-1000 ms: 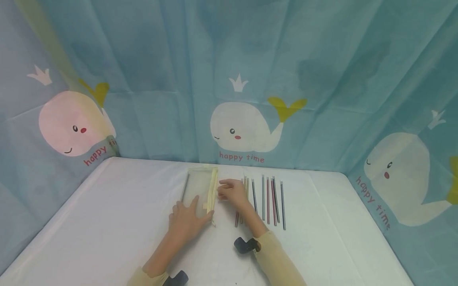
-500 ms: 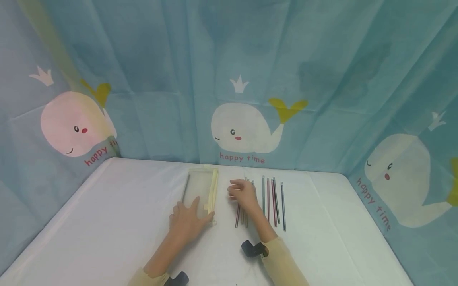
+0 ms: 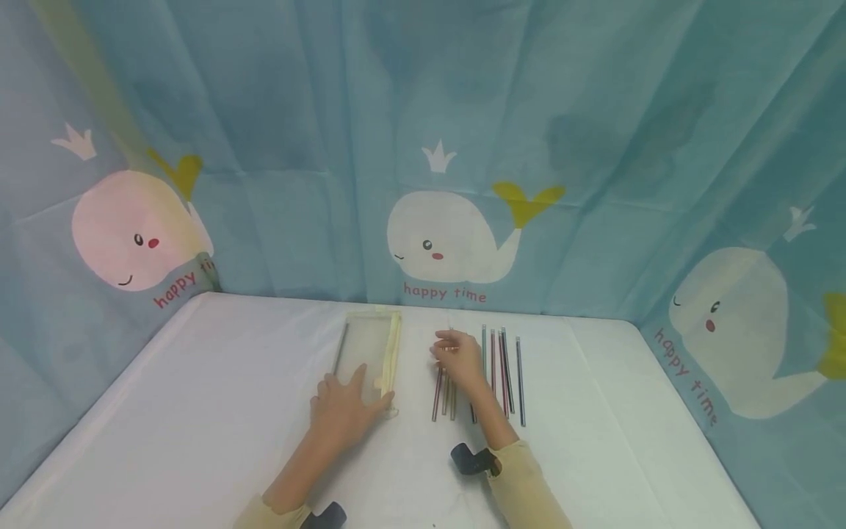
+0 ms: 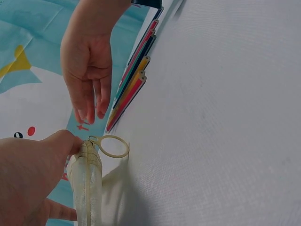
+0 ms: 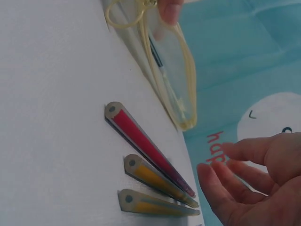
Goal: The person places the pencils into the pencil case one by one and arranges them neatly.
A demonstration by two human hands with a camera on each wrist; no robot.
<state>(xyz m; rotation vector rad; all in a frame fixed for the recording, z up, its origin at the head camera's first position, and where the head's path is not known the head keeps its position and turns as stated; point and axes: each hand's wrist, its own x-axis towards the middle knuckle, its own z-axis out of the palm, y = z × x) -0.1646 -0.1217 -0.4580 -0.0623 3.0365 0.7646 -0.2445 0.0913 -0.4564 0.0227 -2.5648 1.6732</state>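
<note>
A translucent pencil case point(image 3: 371, 334) with a cream zip edge and a ring pull lies flat, with one dark pencil point(image 3: 341, 349) inside along its left side. My left hand point(image 3: 344, 411) holds its near end, thumb at the zip corner and other fingers spread across to the far side. The case's zip mouth shows parted in the right wrist view. My right hand point(image 3: 463, 361), fingers loosely bent and holding nothing, hovers over the left pencils of a spread-out row. A red pencil point(image 5: 148, 143) and two yellow pencils point(image 5: 157, 176) lie just beneath it, partly hidden in the head view.
More pencils, red, dark and teal, lie side by side to the right, among them a dark blue pencil point(image 3: 521, 382) at the end. A white cloth point(image 3: 198, 411) covers the table. Behind hangs a blue whale-print curtain point(image 3: 297, 220).
My right hand has moved right, from beside the case's zip edge to above the left pencils. My left hand and the pencil case have stayed in place.
</note>
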